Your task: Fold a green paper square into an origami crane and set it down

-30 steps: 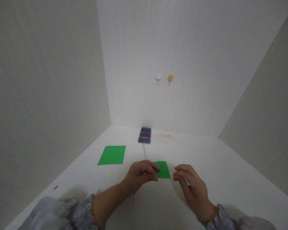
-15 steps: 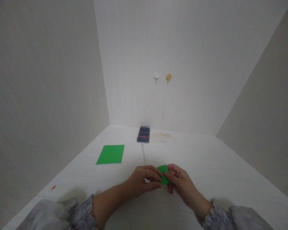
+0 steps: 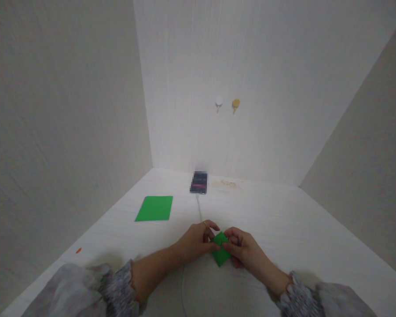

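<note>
Between my hands is a small folded green paper (image 3: 221,256), turned so that one corner points down toward me. My left hand (image 3: 199,240), with a ring on one finger, pinches its left side between thumb and fingers. My right hand (image 3: 242,246) grips the right side, its thumb lying on the front face and the other fingers behind. The paper's back is hidden by my fingers. Farther off to the left lies a flat green square of paper (image 3: 155,208), apart from both hands.
A phone-like device (image 3: 199,182), its screen blurred, leans near the back wall with a white cable (image 3: 182,286) running toward me. A white hook (image 3: 219,102) and a yellow hook (image 3: 236,104) are on the wall. A small orange scrap (image 3: 78,250) lies at the left edge.
The small green paper has turned to a diamond position. My left fingers have shifted, with the thumb now on its front face. The view has moved slightly.
</note>
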A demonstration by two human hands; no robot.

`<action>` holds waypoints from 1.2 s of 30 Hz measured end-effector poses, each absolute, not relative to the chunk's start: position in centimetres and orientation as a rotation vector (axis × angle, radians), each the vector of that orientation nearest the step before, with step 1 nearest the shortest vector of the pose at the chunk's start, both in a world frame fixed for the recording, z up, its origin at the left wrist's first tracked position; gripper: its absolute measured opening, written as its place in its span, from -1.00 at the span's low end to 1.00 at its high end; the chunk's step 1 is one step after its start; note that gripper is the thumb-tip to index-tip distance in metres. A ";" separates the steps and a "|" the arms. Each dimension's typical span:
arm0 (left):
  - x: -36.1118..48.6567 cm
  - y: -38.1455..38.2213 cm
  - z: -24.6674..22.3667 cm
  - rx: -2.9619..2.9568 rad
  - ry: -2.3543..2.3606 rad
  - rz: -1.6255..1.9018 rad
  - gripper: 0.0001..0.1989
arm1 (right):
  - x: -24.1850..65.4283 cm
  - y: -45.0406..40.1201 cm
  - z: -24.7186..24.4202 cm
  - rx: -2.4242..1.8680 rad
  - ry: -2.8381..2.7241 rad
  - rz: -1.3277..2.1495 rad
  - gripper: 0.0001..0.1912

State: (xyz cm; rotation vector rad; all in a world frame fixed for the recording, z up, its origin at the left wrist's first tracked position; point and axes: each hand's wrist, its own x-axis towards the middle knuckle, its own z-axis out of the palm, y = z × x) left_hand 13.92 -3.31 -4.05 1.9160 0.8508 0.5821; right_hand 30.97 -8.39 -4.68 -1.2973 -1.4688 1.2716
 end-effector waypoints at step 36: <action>13.6 -3.3 -3.2 2.375 0.761 0.504 -0.75 | 32.5 -8.7 -3.3 -1.280 -2.282 0.480 -0.84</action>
